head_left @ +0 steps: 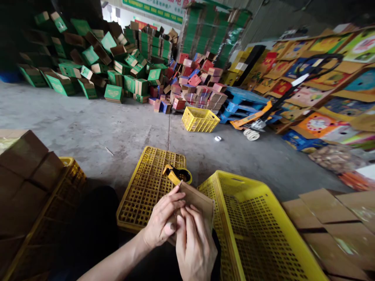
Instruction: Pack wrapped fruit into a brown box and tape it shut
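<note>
Both of my hands hold a small flat piece of brown cardboard [197,200] low in the middle of the view. My left hand [163,219] grips its left edge, fingers curled onto it. My right hand [195,244] presses on its lower part with fingers together. Just beyond the cardboard a yellow tape dispenser [177,175] lies on an upturned yellow plastic crate [146,187].
An open yellow crate [258,230] stands at my right, brown cardboard sheets [331,222] beyond it. Brown boxes [26,171] sit on another yellow crate at left. Across the concrete floor lie piles of green and red boxes, a yellow basket [200,119], blue pallets and a pallet jack [253,119].
</note>
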Demonstrator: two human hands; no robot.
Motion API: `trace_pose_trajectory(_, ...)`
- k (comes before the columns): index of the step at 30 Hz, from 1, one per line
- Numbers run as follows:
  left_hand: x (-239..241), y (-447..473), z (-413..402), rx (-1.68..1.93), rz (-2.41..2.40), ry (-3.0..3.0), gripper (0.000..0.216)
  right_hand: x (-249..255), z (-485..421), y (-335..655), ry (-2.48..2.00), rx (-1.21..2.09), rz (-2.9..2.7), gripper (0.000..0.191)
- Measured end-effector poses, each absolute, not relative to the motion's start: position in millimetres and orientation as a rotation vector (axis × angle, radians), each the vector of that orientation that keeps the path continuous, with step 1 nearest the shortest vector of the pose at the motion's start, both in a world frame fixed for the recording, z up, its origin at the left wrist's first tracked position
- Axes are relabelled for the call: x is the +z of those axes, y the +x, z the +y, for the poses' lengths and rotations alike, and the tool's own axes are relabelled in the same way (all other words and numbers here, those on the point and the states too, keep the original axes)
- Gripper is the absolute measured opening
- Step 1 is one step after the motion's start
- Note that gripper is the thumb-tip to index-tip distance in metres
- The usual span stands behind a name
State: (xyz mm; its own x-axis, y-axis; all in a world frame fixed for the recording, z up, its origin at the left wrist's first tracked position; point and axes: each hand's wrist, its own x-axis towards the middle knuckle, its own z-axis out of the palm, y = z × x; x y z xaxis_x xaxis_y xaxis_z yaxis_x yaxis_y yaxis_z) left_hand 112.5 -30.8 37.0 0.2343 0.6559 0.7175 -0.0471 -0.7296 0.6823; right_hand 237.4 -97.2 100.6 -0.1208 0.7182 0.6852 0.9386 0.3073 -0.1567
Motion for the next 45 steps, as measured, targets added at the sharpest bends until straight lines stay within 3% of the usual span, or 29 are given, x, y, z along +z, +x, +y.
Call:
trace_pose_trajectory(18, 46, 111, -31, 1.550, 0.653, 1.997, 0.063, 115, -108, 261, -1.445, -0.041, -1.896, 0.025)
trace_pose_trajectory(22, 45, 111, -29, 1.570, 0.681, 1.996, 0.063, 97, -106, 278, -1.553, -0.251, -1.976, 0.043)
trace_pose_trajectory(27, 46, 105, -32, 1.548, 0.703, 2.144, 0.054, 80, -110, 286, -1.557, -0.247, -2.019, 0.062)
trace_pose_trajectory(31, 57, 98, -35, 1.457, 0.571, 2.421, 0.062, 78, -112, 289, -1.518, -0.270, -2.075, 0.085)
trace_pose_trajectory(38, 65, 102, -26, 1.396, 0.430, 2.399, 0.043, 67, -108, 287, -1.436, -0.361, -2.053, 0.075)
trace_pose_trajectory(45, 60, 105, -30, 1.441, 0.402, 2.287, 0.044, 59, -110, 288, -1.271, -0.318, -1.909, 0.056)
